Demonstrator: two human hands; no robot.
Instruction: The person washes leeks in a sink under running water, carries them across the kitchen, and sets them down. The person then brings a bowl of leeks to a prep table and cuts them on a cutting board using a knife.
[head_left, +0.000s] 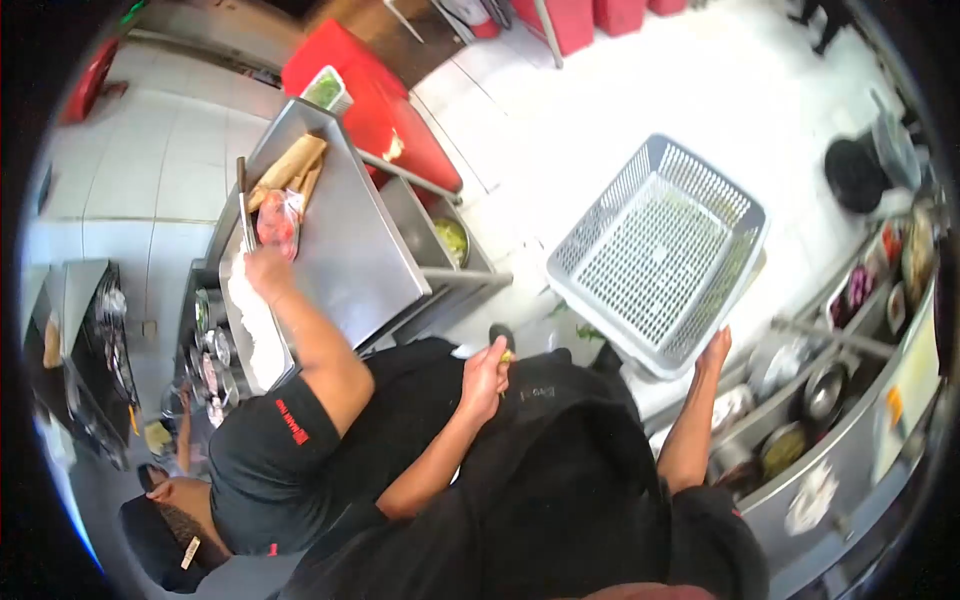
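Fingers point(721, 338) of the right hand point(710, 354) are clamped on the rim of the grey basket point(590, 282), beside its nearest corner; I see the basket held out above the pale floor point(505, 130). On the left hand point(484, 382) the fingers are curled together around a green bit point(507, 357) (too small for me to name from here). Farther left, a co-worker's hand point(268, 274) is at a long tool point(242, 180) along the worktop point(350, 235)'s left edge. Tan pieces point(292, 165) lie by its far corner, the red bag point(278, 225) just nearer. Food bins point(850, 300) line my right.
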